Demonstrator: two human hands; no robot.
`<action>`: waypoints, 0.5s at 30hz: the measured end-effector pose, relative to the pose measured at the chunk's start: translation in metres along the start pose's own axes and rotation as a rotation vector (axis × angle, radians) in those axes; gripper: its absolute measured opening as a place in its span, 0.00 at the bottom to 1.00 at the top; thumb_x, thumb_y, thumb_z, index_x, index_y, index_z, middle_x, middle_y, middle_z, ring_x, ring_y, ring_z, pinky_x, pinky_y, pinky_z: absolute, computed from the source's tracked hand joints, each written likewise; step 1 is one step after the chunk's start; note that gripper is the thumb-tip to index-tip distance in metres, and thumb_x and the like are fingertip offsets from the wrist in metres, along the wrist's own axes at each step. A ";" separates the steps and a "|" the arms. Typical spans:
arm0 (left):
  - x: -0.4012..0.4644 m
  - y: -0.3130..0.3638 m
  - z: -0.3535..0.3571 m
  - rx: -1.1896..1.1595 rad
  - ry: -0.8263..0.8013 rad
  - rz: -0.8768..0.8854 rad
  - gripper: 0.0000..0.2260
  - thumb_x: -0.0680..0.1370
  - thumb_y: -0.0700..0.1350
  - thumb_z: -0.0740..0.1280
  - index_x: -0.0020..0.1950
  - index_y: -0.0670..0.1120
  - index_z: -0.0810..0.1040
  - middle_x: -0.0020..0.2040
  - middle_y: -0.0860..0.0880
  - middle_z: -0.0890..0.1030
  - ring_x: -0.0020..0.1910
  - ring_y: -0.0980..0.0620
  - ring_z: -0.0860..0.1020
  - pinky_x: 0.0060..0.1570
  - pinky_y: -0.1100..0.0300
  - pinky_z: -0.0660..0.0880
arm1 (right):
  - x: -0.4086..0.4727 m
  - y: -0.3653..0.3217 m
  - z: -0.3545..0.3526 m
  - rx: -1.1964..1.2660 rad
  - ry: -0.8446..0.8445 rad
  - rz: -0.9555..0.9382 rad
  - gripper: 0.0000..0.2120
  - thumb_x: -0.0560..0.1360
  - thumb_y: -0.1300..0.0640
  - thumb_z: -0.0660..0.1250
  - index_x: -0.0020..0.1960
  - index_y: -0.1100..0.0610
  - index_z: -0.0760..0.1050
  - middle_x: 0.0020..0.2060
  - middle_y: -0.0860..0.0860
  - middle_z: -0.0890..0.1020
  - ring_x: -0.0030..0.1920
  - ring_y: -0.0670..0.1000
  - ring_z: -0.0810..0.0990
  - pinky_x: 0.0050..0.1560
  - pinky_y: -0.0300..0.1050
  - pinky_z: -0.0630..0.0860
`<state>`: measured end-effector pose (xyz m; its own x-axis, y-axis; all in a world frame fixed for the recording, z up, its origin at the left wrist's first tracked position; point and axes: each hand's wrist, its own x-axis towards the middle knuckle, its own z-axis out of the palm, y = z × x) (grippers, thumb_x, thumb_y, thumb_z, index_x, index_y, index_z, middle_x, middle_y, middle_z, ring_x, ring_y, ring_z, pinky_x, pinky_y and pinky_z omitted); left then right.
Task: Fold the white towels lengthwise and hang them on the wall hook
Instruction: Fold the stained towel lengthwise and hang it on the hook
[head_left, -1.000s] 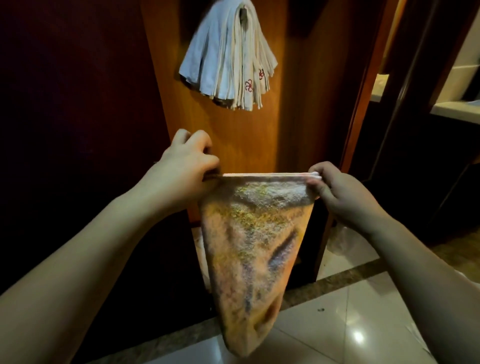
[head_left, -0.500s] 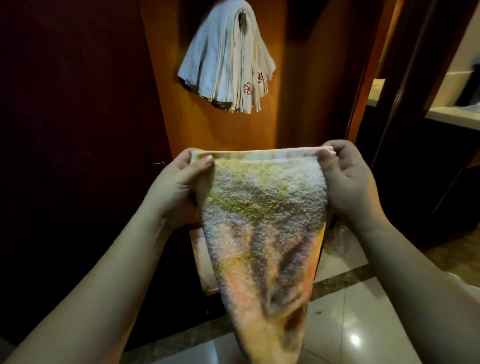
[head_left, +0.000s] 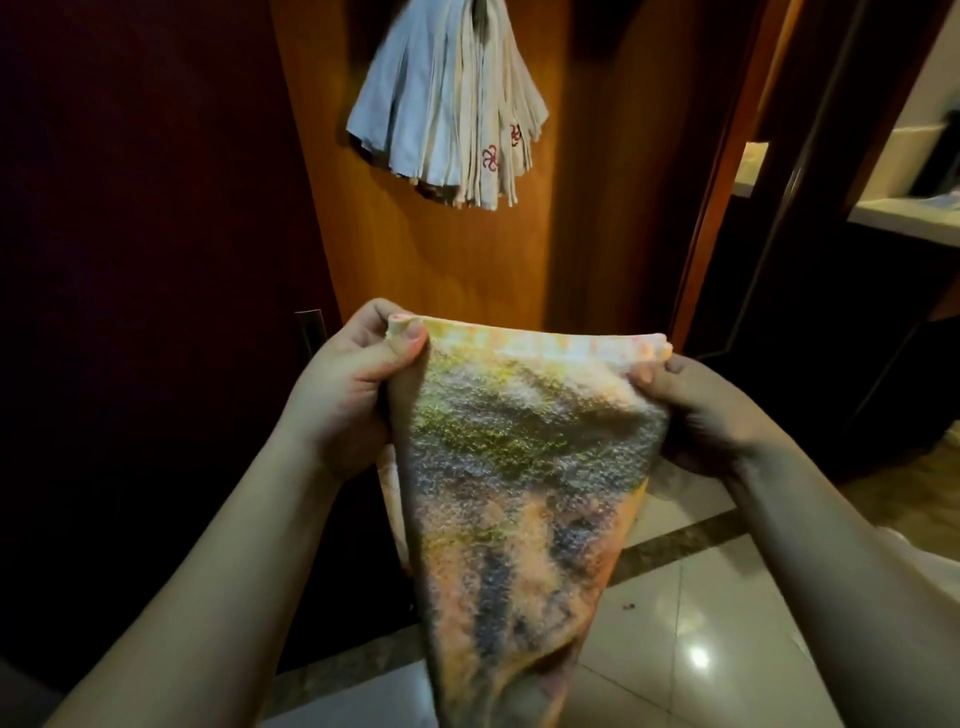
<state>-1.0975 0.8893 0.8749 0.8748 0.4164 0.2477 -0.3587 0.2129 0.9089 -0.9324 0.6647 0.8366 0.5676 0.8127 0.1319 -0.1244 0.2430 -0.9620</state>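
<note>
Currently both hands carry one towel at chest level, top edge stretched roughly level between them, rest hanging down and tapering toward the tiled floor. Long axis vertical. It reads mottled yellow-grey in this light, likely white terry.

Left hand: closed on the top-left corner, thumb pressing the hem against curled fingers. Right hand: closed on the top-right corner, fingers curled round the edge, some cloth bunched under the palm.

Key relation: the bundle of folded towels already hanging on the wooden panel sits straight above and beyond the held edge, well apart, slightly nearer the left hand. The hook itself is hidden under the bundle.

Judgement: fold looks incomplete, since the top edge spans full width between hands. Next move likely brings the corners together, then lifts up and forward. Risk: hook looks crowded, new towel may slip off
</note>
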 end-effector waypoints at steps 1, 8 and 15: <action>-0.002 0.000 0.000 0.016 -0.003 -0.001 0.05 0.72 0.43 0.65 0.41 0.46 0.70 0.33 0.50 0.79 0.32 0.53 0.79 0.33 0.60 0.78 | -0.001 0.002 0.001 0.051 -0.005 0.007 0.34 0.53 0.45 0.86 0.55 0.59 0.84 0.54 0.61 0.84 0.54 0.59 0.84 0.53 0.52 0.81; -0.009 0.001 0.000 0.049 0.015 0.079 0.05 0.72 0.43 0.66 0.41 0.44 0.70 0.33 0.50 0.80 0.31 0.53 0.80 0.31 0.59 0.79 | 0.004 0.009 0.014 0.177 0.076 -0.061 0.36 0.60 0.47 0.84 0.61 0.62 0.77 0.55 0.62 0.83 0.56 0.60 0.83 0.53 0.53 0.81; -0.005 -0.001 -0.012 0.041 0.102 0.031 0.04 0.76 0.44 0.64 0.42 0.45 0.72 0.33 0.49 0.80 0.31 0.53 0.78 0.32 0.60 0.78 | 0.014 0.005 0.033 0.114 0.188 -0.043 0.18 0.76 0.54 0.64 0.61 0.63 0.75 0.52 0.62 0.85 0.55 0.59 0.84 0.54 0.53 0.81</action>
<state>-1.1059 0.8977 0.8686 0.8252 0.5102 0.2424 -0.3695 0.1629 0.9148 -0.9518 0.6951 0.8417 0.7150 0.6896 0.1152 -0.1822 0.3428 -0.9216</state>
